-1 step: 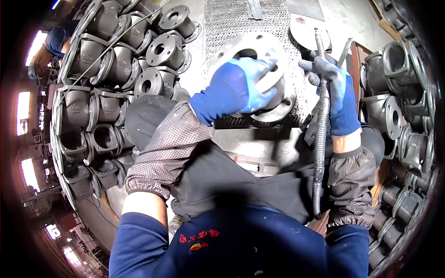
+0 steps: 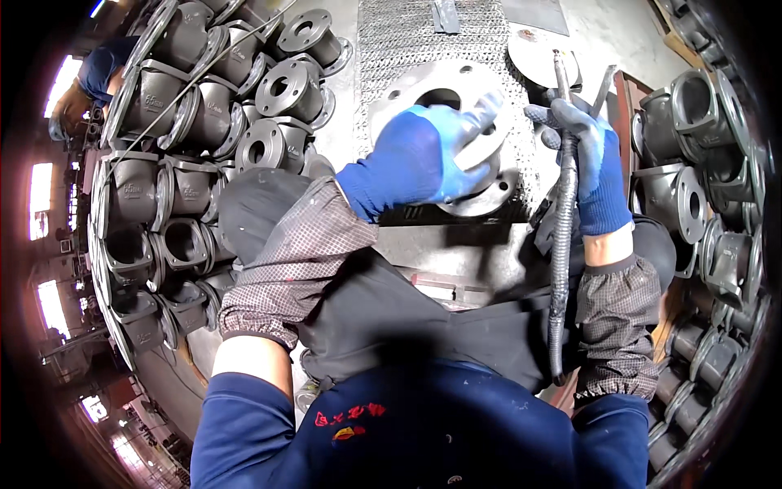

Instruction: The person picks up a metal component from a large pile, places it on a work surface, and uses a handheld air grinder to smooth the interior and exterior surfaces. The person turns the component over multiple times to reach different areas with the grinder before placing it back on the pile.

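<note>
A grey flanged pipe casting [image 2: 407,88] stands on the ribbed metal worktop [image 2: 399,33] in front of me. My left hand [image 2: 428,151], in a blue coated glove, is closed round the right side of its upper flange, fingers on top and thumb lower at the edge. Bolt holes and a round bore show in that flange. To the right, my gloved right hand [image 2: 590,147] is closed on a long grey rod-shaped tool [image 2: 561,253] with a spirally wrapped shaft, held apart from the casting. A thin lever-like piece sticks up beside that hand.
Flanged castings are stacked at my left [image 2: 187,191] and at my right [image 2: 684,196]. A pale round disc [image 2: 538,61] lies beyond my right hand. At the far left another person's arm [image 2: 77,98] shows. My knees flank the worktop's near edge.
The casting's upper flange has shifted slightly right and nearer, and my left hand has moved a little right with it. My right hand and the tool are almost where they were.
</note>
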Tool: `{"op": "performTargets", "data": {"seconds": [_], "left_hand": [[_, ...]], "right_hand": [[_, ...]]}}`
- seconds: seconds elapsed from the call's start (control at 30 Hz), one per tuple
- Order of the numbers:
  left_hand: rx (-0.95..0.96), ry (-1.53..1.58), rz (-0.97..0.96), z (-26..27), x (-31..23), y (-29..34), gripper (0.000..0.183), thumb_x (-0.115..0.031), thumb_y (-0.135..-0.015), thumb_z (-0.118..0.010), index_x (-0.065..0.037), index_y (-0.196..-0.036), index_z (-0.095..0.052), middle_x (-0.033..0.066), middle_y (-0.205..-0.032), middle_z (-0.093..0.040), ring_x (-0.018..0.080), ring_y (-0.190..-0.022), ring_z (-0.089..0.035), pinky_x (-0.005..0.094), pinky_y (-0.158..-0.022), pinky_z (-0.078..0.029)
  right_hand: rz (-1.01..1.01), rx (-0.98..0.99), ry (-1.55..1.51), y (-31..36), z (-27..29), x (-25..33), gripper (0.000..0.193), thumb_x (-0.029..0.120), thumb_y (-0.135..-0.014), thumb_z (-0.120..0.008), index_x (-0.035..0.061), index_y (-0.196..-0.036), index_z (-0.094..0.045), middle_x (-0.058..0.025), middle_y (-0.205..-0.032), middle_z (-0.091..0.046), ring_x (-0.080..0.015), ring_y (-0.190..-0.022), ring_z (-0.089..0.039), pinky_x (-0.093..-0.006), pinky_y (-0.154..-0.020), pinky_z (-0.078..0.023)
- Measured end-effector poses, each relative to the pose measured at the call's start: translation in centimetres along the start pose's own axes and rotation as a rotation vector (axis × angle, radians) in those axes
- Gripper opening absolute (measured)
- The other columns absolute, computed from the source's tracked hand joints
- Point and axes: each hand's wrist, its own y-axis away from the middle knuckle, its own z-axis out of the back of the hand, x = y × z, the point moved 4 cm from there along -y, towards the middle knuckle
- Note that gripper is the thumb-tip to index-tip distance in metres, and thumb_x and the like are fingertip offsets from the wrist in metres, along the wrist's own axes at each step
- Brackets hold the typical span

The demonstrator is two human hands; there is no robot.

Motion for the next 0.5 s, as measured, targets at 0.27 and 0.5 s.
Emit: {"op": "performTargets", "data": {"seconds": [0.27,0.5], "left_hand": [[0.041,-0.024,-0.375,-2.7,-2.0,2.5,0.054,-0.022,-0.07,-0.07,-0.012,-0.121,-0.055,0.0139,-0.081,-0.06,0.0309,-0.069,-0.057,0.0413,-0.059,-0.046],[-0.458,0.367,0.317,4.2,5.3,4.9,0.038,-0.02,-0.091,-0.055,0.004,-0.121,-0.052,0.0131,-0.108,-0.061,0.0193,-0.097,-0.06,0.0292,-0.088,-0.046]], "right_hand": [[-0.049,-0.074,-0.003,-0.7,1.4,-2.6,0.023,0.009,-0.082,-0.056,-0.0076,-0.098,-0.059,-0.0111,-0.081,-0.064,-0.0132,-0.066,-0.058,-0.0238,-0.058,-0.047],[-0.232,0.101,0.036,-0.6,-0.2,-3.0,0.029,0.017,-0.081,-0.058,-0.0061,-0.098,-0.061,-0.0058,-0.073,-0.058,-0.009,-0.051,-0.051,-0.0192,-0.045,-0.041]]}}
